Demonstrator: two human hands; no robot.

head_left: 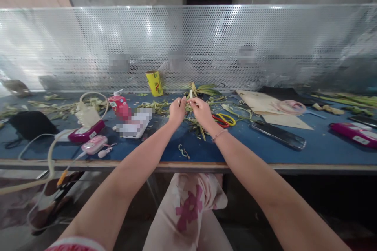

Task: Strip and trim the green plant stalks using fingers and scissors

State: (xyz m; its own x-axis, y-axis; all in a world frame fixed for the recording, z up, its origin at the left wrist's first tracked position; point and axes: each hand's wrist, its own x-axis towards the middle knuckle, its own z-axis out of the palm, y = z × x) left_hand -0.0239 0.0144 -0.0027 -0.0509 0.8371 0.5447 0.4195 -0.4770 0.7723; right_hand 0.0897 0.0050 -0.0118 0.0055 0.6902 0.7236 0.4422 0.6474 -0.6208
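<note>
My left hand (176,111) and my right hand (201,112) meet over the middle of the table, fingertips pinched close together. Between them a pale plant stalk (191,93) stands up, its lower part hidden by the fingers. Both hands are closed on it. Behind them lies a leafy green stalk (207,88). Plant scraps (157,108) are spread around and beneath the hands. Scissors with red and yellow handles (227,120) rest just right of my right hand, their blades not visible. A small curled peeling (184,151) lies near the table's front edge.
A perforated metal screen (188,35) closes off the back of the blue table (165,153). On the left stand a yellow roll (154,83), a pink pump bottle (119,106) and corded devices. A phone (279,135) and cardboard (256,104) lie on the right.
</note>
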